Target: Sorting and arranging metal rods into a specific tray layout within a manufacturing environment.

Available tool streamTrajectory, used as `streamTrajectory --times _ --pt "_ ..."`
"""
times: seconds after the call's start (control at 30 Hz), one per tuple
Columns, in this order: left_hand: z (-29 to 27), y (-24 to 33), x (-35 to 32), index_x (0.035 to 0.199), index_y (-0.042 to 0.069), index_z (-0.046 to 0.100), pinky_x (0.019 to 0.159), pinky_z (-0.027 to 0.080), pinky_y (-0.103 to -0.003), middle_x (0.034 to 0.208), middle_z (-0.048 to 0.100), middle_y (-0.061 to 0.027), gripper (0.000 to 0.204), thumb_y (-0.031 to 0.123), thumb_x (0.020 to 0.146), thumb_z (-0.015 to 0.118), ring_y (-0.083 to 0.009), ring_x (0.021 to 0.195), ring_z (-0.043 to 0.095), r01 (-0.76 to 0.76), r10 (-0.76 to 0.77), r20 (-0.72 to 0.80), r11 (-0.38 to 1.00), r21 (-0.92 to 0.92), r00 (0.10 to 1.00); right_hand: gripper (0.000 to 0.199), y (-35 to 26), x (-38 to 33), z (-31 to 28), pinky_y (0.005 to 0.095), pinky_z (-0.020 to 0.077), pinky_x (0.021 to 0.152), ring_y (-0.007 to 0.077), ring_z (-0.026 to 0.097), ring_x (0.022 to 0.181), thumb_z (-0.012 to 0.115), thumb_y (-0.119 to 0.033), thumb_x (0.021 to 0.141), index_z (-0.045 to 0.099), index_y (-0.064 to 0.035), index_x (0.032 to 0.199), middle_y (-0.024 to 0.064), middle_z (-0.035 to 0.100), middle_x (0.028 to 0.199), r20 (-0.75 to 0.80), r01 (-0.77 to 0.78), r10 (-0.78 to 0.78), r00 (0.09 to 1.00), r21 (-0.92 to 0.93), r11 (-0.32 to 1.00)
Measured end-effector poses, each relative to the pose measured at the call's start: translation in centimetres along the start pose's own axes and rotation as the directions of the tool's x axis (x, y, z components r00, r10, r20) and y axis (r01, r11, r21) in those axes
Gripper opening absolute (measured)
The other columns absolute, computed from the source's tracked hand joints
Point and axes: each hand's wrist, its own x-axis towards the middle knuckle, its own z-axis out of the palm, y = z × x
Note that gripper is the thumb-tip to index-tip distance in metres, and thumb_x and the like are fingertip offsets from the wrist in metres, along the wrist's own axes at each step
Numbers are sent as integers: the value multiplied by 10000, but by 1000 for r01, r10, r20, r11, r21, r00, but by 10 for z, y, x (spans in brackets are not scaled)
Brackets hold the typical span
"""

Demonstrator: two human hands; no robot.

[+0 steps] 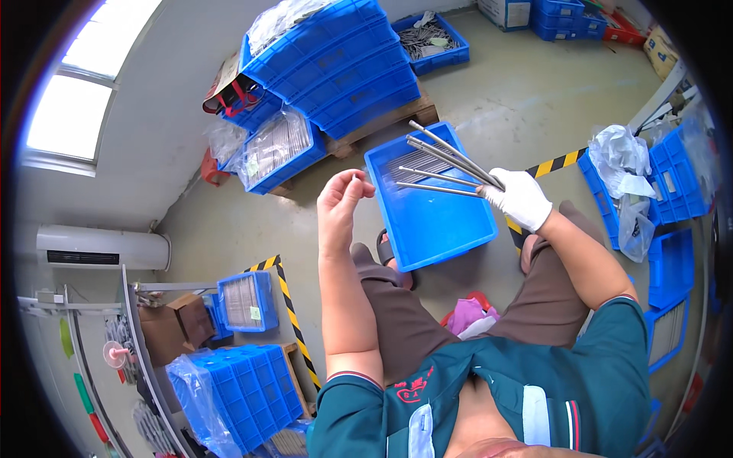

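My right hand [519, 199], in a white glove, is closed round one end of several thin grey metal rods [450, 156]. Their free ends fan out to the left above a blue plastic crate [439, 221]. More rods [412, 172] of the same sort lie side by side in the far part of that crate. My left hand [342, 202] is bare and raised just left of the crate's edge. Its thumb and fingertips are pinched together, with a tiny pale spot at the tips that I cannot make out.
Stacked blue crates [343, 76] stand on a wooden pallet [382, 126] beyond. Another crate of rods [282, 149] is at the far left, and a crate of loose metal parts [431, 44] at the back. Crates with plastic bags [622, 164] stand at right. Striped floor tape [294, 328] runs at left.
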Motion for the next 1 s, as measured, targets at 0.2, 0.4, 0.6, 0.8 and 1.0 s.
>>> streamTrajectory --times 0.2,0.4,0.6,0.8,1.0 --pt "23 -11 -2 1072 15 619 835 429 -253 931 675 -63 265 224 908 606 -119 875 603 94 -95 44 995 18 995 272 -5 -2 6 406 462 569 329 602 619 566 -354 885 586 -88 828 132 592 636 -23 55 -58 998 -110 992" --pt "24 -9 -4 1069 10 623 855 434 -272 927 671 -68 273 227 904 613 -132 894 609 148 -148 99 989 12 984 249 -9 -2 8 406 462 541 317 602 589 571 -332 884 571 -96 803 123 592 636 -66 144 -155 986 -152 978" --pt "19 -14 -2 1074 1 613 859 458 -294 958 675 -98 268 197 892 626 -154 907 622 167 -166 95 986 -5 982 189 -19 -5 8 369 461 536 298 603 591 612 -275 860 583 -93 819 110 587 634 -159 236 -292 943 -301 924" --pt "27 -8 -3 1067 -3 613 852 474 -296 984 670 -103 262 154 863 660 -167 919 626 128 -111 166 987 -95 980 222 -14 -4 10 397 469 531 311 603 586 591 -325 866 563 -110 814 109 592 642 -84 176 -201 976 -241 955" --pt "32 -20 -5 1060 -11 612 819 471 -271 922 655 -71 238 151 887 628 -149 872 613 182 -182 34 983 -4 983 240 -17 -4 8 418 465 552 327 603 608 573 -339 873 575 -108 811 121 598 654 -124 198 -240 963 -277 940"
